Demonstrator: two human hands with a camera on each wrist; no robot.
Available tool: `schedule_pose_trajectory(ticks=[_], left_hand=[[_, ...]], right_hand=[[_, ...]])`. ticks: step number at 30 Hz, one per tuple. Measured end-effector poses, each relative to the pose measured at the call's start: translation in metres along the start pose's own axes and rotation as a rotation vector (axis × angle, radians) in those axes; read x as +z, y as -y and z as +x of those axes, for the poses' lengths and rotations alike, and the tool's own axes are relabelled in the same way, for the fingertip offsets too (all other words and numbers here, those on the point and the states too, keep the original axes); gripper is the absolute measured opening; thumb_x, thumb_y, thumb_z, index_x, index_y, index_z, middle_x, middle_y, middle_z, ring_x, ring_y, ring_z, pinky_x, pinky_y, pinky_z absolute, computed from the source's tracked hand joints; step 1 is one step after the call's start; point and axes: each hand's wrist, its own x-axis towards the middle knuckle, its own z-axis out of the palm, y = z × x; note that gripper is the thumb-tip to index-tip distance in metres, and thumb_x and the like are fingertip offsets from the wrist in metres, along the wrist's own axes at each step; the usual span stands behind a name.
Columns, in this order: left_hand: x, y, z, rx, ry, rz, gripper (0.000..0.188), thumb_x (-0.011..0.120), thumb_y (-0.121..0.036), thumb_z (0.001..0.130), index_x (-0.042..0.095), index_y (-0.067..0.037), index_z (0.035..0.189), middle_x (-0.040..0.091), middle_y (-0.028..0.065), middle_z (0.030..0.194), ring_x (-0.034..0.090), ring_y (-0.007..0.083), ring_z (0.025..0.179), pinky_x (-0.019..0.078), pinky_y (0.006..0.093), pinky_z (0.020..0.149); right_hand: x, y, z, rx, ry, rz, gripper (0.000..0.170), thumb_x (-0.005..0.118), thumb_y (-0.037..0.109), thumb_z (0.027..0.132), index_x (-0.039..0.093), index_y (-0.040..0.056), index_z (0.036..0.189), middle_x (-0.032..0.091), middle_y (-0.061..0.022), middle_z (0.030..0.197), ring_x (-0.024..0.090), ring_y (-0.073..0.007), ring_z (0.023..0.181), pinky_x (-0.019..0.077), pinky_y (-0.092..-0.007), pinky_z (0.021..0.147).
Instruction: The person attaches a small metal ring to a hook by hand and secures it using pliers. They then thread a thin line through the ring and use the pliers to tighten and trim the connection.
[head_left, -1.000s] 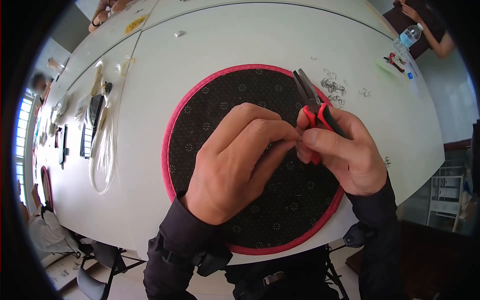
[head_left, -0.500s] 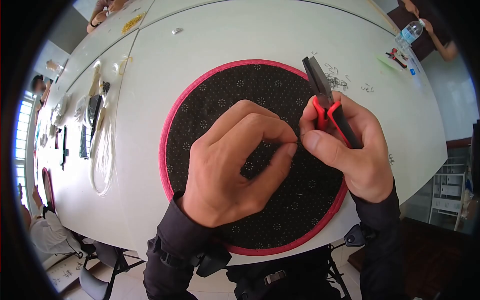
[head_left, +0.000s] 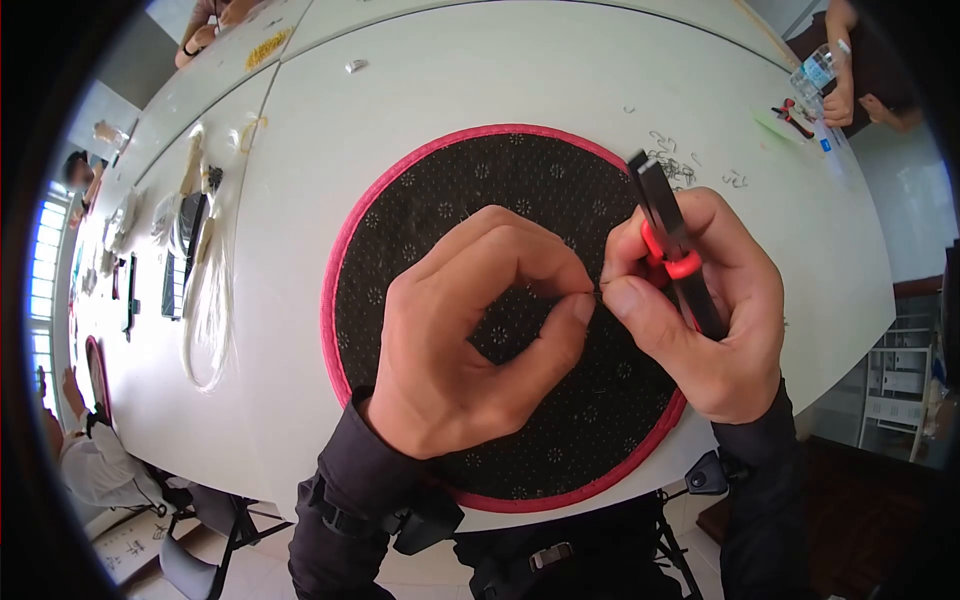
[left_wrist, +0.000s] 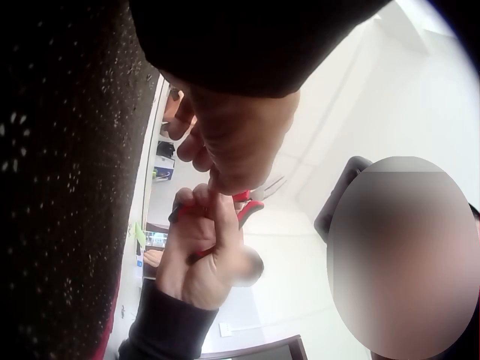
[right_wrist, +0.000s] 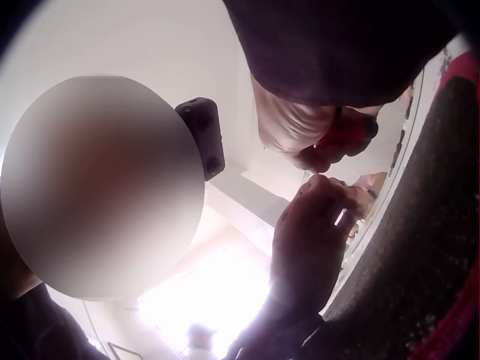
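Note:
Both hands hover over the round black mat (head_left: pixel 540 440) with its pink rim. My left hand (head_left: pixel 455 340) pinches a tiny thin piece (head_left: pixel 598 292) between thumb and forefinger; its shape is too small to tell. My right hand (head_left: pixel 705 310) holds red-and-black pliers (head_left: pixel 665 225) in its curled fingers, jaws pointing up and away, while its thumb and forefinger meet at the other end of that piece. In the left wrist view the pliers (left_wrist: pixel 251 210) stick out past the right hand (left_wrist: pixel 199 255). The right wrist view shows the left hand (right_wrist: pixel 307 232) with fingertips near the right hand's.
Small wire hooks (head_left: pixel 672 165) lie in a pile beyond the mat, with a metal piece (head_left: pixel 356 66) farther left. Pale strands (head_left: pixel 208 310) and a dark phone-like item lie left. At the far right are a bottle (head_left: pixel 815 70), another pair of pliers (head_left: pixel 797 120) and people.
The pliers have turned in my right hand and sit lower and farther right. The left thumb and forefinger have parted from the right fingers a little, and a person at the far right has moved an arm.

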Motion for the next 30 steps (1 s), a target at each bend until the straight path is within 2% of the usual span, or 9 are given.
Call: schedule_pose_trajectory(ticks=[1, 4, 8, 22, 30], left_hand=[[-0.0004, -0.0004, 0.0001, -0.015, 0.001, -0.014, 0.016, 0.07, 0.005, 0.075, 0.063, 0.002, 0.088, 0.064, 0.0102, 0.089, 0.062, 0.0205, 0.084, 0.0482, 0.0319, 0.08], [0.0001, -0.0006, 0.0014, 0.01, -0.024, -0.009, 0.018, 0.071, 0.006, 0.073, 0.064, 0.0, 0.088, 0.064, 0.0086, 0.087, 0.066, 0.0201, 0.078, 0.0534, 0.0299, 0.069], [-0.0003, -0.0016, 0.0005, 0.015, -0.024, -0.023, 0.018, 0.072, 0.006, 0.072, 0.064, 0.0, 0.088, 0.063, 0.009, 0.086, 0.066, 0.0202, 0.078, 0.0533, 0.0299, 0.069], [-0.0002, -0.0009, 0.0004, 0.041, -0.03, -0.05, 0.019, 0.071, 0.007, 0.071, 0.063, -0.001, 0.086, 0.064, 0.009, 0.085, 0.065, 0.0208, 0.076, 0.0517, 0.0307, 0.068], [-0.0028, -0.0008, 0.0011, 0.095, -0.014, 0.042, 0.022, 0.071, 0.007, 0.071, 0.063, -0.001, 0.09, 0.064, 0.0093, 0.087, 0.065, 0.0221, 0.08, 0.0525, 0.0314, 0.07]], right_hand=[[-0.0012, -0.0024, -0.0003, -0.061, 0.011, -0.042, 0.022, 0.066, 0.0, 0.089, 0.052, 0.0012, 0.106, 0.06, -0.0078, 0.094, 0.057, -0.0111, 0.086, 0.0467, -0.0266, 0.08], [-0.0045, -0.0041, -0.0008, -0.16, 0.046, -0.113, 0.022, 0.064, -0.004, 0.09, 0.051, 0.0005, 0.107, 0.061, -0.0095, 0.096, 0.058, -0.0123, 0.087, 0.0478, -0.0276, 0.081], [-0.0062, -0.0052, -0.0011, -0.213, 0.064, -0.183, 0.023, 0.064, -0.007, 0.089, 0.05, 0.0002, 0.107, 0.061, -0.0103, 0.097, 0.059, -0.0128, 0.088, 0.0491, -0.0282, 0.081], [-0.0063, -0.0066, -0.0018, -0.259, 0.088, -0.22, 0.024, 0.062, -0.008, 0.09, 0.051, 0.0001, 0.109, 0.061, -0.0106, 0.099, 0.059, -0.0106, 0.084, 0.0491, -0.0254, 0.077], [-0.006, -0.0071, -0.0018, -0.262, 0.081, -0.226, 0.025, 0.062, -0.009, 0.089, 0.051, 0.0006, 0.109, 0.061, -0.0107, 0.099, 0.059, -0.0103, 0.083, 0.049, -0.0249, 0.076]])
